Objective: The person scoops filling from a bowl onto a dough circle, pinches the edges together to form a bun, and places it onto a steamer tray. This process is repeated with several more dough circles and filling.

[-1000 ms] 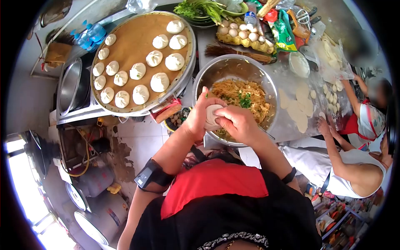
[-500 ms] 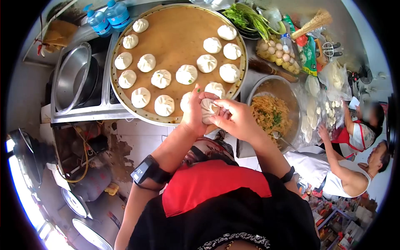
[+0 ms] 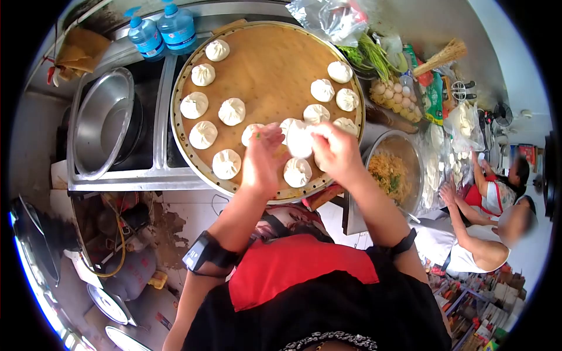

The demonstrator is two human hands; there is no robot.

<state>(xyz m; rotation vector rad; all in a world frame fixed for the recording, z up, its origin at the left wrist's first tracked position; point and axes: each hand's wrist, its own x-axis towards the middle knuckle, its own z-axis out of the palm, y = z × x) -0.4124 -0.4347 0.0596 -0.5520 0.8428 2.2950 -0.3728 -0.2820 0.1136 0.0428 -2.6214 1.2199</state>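
Both my hands are raised over the near right part of a big round brown tray (image 3: 275,70). My right hand (image 3: 335,153) pinches a white stuffed bun (image 3: 300,139) by its edge. My left hand (image 3: 263,161) is beside it, fingers spread and touching the bun's left side. Several finished white buns (image 3: 232,111) lie spaced out on the tray, one bun (image 3: 297,172) directly below my hands. A steel bowl of shredded orange filling with green herbs (image 3: 391,173) sits to the right of the tray.
An empty steel basin (image 3: 105,120) lies left of the tray, two blue water bottles (image 3: 161,29) behind it. Eggs (image 3: 398,96), greens and a small broom lie at the back right. Two other people (image 3: 486,234) handle dough rounds on the right.
My hands carried the bun from over the filling bowl leftward to above the tray. My view swung left, so the tray is now central and the bowl lies far right.
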